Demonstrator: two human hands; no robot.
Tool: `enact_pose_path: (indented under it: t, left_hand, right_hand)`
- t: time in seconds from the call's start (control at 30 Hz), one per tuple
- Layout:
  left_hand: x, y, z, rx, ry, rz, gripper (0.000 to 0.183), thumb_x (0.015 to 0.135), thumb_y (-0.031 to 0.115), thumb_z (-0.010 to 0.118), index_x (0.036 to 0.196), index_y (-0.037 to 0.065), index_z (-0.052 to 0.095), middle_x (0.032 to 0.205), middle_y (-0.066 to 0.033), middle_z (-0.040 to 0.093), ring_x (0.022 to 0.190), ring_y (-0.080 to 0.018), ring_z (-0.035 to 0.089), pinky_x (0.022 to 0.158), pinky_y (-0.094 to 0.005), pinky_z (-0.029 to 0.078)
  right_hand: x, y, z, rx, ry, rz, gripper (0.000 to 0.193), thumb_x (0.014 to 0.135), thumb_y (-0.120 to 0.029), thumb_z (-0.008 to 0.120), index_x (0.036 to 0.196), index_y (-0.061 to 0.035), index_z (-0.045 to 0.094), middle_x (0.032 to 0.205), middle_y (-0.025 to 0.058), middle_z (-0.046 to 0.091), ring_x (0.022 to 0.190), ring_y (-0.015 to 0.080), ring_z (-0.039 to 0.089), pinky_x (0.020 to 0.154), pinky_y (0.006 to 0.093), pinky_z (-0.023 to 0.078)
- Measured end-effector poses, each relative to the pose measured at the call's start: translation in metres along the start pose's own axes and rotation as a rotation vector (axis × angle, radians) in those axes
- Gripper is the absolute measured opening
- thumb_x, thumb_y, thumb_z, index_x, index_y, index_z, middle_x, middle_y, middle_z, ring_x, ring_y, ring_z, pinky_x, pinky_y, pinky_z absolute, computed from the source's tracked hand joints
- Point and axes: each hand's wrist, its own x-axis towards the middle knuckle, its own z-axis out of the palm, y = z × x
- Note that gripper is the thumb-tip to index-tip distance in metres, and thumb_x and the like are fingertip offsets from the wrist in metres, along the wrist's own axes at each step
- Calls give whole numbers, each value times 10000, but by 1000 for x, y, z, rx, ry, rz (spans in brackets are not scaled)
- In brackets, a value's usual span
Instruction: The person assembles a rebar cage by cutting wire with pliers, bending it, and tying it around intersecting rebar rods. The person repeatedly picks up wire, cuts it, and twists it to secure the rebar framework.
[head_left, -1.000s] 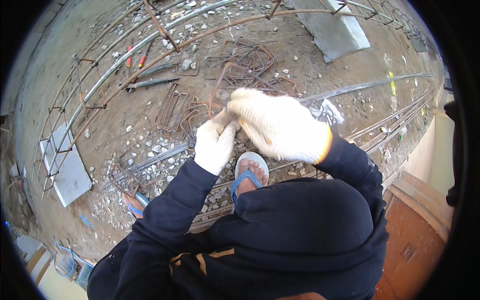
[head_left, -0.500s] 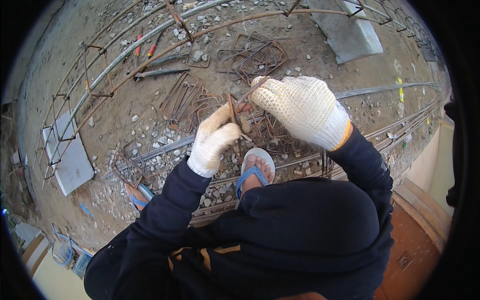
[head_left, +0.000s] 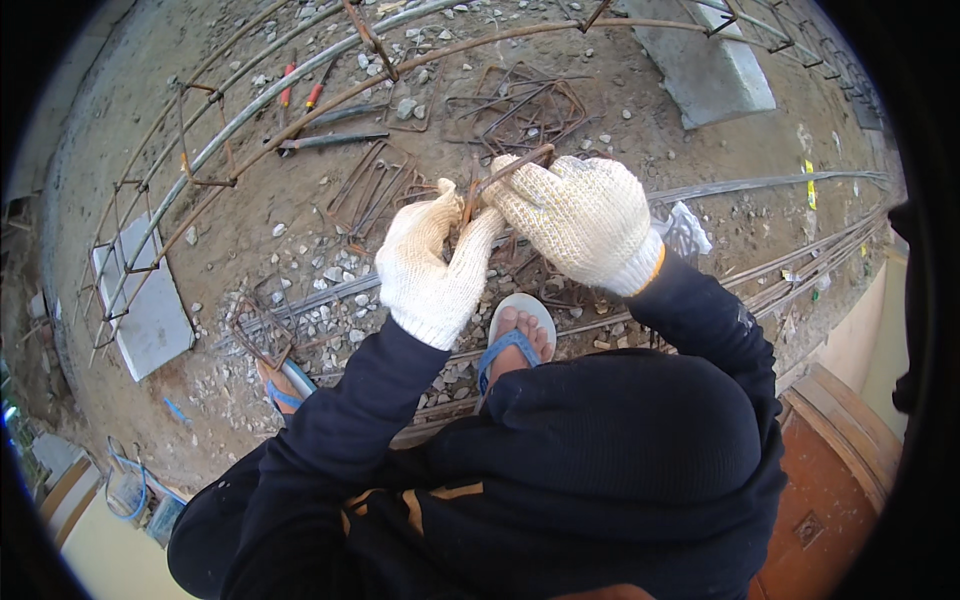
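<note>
A rusty bent steel rod (head_left: 515,168), seemingly a rebar stirrup, is held between my two gloved hands above the ground. My right hand (head_left: 590,215) is closed around it, with one bent end showing past the knuckles. My left hand (head_left: 425,275) pinches an upright part of the rusty steel between thumb and fingers. Both hands wear white knitted gloves. My palms hide much of the steel, so I cannot tell its whole shape. Just beyond the hands lies a heap of bent stirrups (head_left: 535,112), with more stirrups (head_left: 370,190) to the left.
A long rebar cage (head_left: 215,145) curves across the far side. Concrete slabs lie at left (head_left: 150,305) and far right (head_left: 715,75). Red-handled cutters (head_left: 330,140) rest under the cage. Long thin rods (head_left: 770,270) and gravel (head_left: 320,290) surround my sandalled feet (head_left: 520,335).
My left hand has shifted slightly right and its grip has turned. My right hand has moved a little left, bringing the hands closer. A crumpled white sheet now shows beside the right wrist.
</note>
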Motion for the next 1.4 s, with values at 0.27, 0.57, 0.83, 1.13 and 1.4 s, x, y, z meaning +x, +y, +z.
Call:
enact_pose_path:
  t: [0.27, 0.57, 0.83, 1.13, 1.4]
  left_hand:
    - [8, 9, 26, -697, 27, -438, 274, 1034, 265, 559, 1035, 3, 640, 775, -18, 634, 662, -61, 532, 603, -236, 436]
    - [-7, 18, 32, -570, -40, -396, 297, 1045, 283, 533, 1069, 3, 629, 871, -18, 645, 735, -57, 553, 657, -221, 466]
    - [17, -35, 7, -925, 77, -717, 386, 992, 432, 602, 950, 51, 559, 834, -111, 667, 710, -198, 661, 641, -333, 559]
    - [6, -56, -78, 694, -44, 49, 650, 763, 213, 788, 1297, -37, 513, 1174, -244, 617, 1083, -385, 614, 934, -431, 503]
    - [-30, -17, -29, -52, -472, 184, 382, 910, 10, 580, 1287, -46, 588, 997, -112, 705, 829, -221, 657, 806, -330, 530]
  right_hand:
    - [2, 0, 15, 182, 218, 55, 398, 782, -188, 683, 1165, -80, 678, 1131, 100, 700, 901, 289, 705, 735, 403, 575]
    - [5, -34, 13, 495, 310, 748, 164, 845, -124, 758, 979, -35, 730, 899, 107, 726, 776, 219, 719, 673, 319, 551]
    - [-5, -39, 3, 827, -109, 353, 226, 903, -198, 666, 1090, -72, 677, 1009, 97, 689, 869, 266, 693, 739, 338, 557]
    - [0, -40, -47, 1313, 117, 571, 178, 763, -29, 812, 927, -4, 745, 916, 122, 737, 848, 217, 726, 736, 325, 576]
    - [-8, 52, -16, 979, -118, 534, 285, 854, -10, 687, 1123, -92, 731, 1069, 78, 729, 951, 192, 708, 828, 322, 572]
